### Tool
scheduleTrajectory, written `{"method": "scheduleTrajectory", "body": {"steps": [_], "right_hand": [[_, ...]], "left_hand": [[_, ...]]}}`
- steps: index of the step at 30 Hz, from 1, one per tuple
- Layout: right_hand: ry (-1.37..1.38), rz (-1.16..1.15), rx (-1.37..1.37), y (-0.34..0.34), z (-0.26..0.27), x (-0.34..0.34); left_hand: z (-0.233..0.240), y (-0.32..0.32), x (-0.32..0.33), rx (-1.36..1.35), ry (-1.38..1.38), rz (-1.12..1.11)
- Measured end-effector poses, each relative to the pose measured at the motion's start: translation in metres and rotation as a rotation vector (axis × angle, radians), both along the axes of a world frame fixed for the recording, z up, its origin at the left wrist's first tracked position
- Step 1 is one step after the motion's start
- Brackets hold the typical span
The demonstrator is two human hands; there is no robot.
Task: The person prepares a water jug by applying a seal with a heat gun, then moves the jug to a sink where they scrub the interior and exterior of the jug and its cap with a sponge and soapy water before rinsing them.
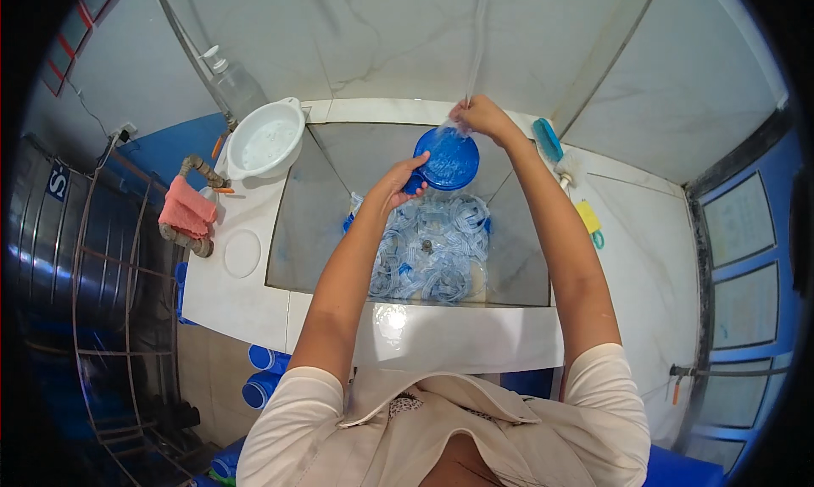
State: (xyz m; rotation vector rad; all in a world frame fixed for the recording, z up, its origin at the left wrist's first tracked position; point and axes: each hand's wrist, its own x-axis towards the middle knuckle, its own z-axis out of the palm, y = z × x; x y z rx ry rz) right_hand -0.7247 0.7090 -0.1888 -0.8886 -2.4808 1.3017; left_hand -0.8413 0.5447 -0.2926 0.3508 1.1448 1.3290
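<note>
My left hand (402,180) grips a round blue plastic piece (450,159) by its lower left edge, where a smaller round part (413,183) sticks out. Above it, my right hand (484,117) is closed around a clear hose (477,48) that hangs down along the wall. Water runs from the hose end onto the wet blue surface. Below both hands lies a grey tiled sink (296,233). Bundled loops of pale translucent strips (445,280) spread over its bottom, around a drain fitting (427,245), with some blue bits among them.
Left of the sink stand a white basin (266,140) with suds, a pump bottle (238,89), a white disc (241,253) and a pink cloth (188,207) on a pipe. Along the right rim lie a blue brush (547,139), a white-bristled brush (566,169) and a yellow sponge (587,217).
</note>
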Motion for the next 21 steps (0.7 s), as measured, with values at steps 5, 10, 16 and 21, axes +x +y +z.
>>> {"method": "scheduleTrajectory", "body": {"steps": [5, 10, 16, 21], "right_hand": [[0.085, -0.067, -0.511, -0.009, 0.02, 0.005], [0.193, -0.056, -0.596, -0.008, 0.03, 0.013], [0.11, 0.304, 0.537, -0.013, 0.002, 0.032], [0.072, 0.386, 1.001, -0.023, -0.048, 0.049]], "left_hand": [[0.023, 0.029, 0.008, 0.029, 0.017, -0.087], [0.042, 0.051, 0.012, 0.009, 0.261, -0.215], [0.048, 0.043, 0.021, 0.326, 1.653, -0.277], [0.054, 0.011, 0.012, 0.318, 2.094, -0.303]]}}
